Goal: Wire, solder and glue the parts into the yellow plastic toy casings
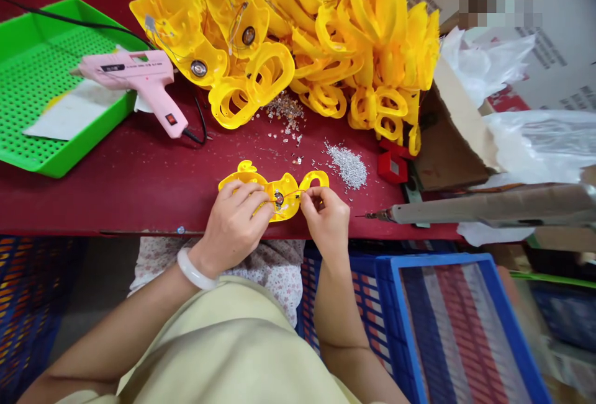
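Observation:
A yellow plastic shell part (285, 192) with a small round speaker and thin red wires lies at the front edge of the dark red table (139, 174). My left hand (235, 224), with a white bangle on the wrist, presses down on the part's left half with curled fingers. My right hand (326, 218) pinches the part's right side near its loop handle, fingertips closed on the wire or the edge. Both hands are touching the same part.
A big heap of identical yellow parts (326, 31) fills the back of the table. A pink glue gun (135, 78) rests on a green perforated tray (28, 81). Small screws (347, 165) lie scattered. An electric screwdriver (488, 208) lies to the right. Blue crates (447, 323) stand below.

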`<state>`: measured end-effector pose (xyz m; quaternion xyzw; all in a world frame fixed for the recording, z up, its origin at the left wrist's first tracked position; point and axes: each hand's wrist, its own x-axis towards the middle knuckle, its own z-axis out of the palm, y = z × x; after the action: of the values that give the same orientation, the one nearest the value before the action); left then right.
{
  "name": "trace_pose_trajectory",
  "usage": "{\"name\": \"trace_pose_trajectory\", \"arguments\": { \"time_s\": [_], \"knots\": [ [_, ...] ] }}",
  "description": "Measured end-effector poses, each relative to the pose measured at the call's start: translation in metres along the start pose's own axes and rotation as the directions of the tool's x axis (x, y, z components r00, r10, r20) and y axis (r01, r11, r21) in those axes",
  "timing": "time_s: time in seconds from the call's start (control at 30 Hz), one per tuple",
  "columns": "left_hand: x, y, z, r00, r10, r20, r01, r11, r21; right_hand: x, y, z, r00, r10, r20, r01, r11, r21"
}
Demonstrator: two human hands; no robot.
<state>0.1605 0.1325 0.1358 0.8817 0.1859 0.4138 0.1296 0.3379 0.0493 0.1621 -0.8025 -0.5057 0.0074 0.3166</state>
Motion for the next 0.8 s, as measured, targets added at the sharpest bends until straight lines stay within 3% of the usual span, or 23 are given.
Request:
{"name": "trace_pose_trajectory", "arguments": {
  "time_s": [0.2, 0.6, 0.7, 0.8],
  "knots": [
    [-0.002, 0.001, 0.001, 1.0, 0.006, -0.018, -0.006, 1.0, 0.006, 0.003, -0.001, 0.005, 0.996, 0.087, 0.003, -0.087, 0.995, -0.046],
    [-0.004, 0.003, 0.003, 1.0, 0.008, -0.025, -0.009, 1.0, -0.008, -0.001, 0.0, 0.009, 0.993, 0.113, -0.019, -0.115, 0.983, -0.145],
    [-0.005, 0.003, 0.003, 1.0, 0.008, -0.016, -0.008, 1.0, -0.007, -0.001, -0.001, 0.011, 0.998, 0.065, -0.023, -0.068, 0.977, -0.2],
    [-0.005, 0.003, 0.003, 1.0, 0.006, -0.017, -0.006, 1.0, -0.003, -0.001, -0.004, 0.017, 0.993, -0.083, -0.086, 0.048, 0.936, -0.35]
  ]
}}
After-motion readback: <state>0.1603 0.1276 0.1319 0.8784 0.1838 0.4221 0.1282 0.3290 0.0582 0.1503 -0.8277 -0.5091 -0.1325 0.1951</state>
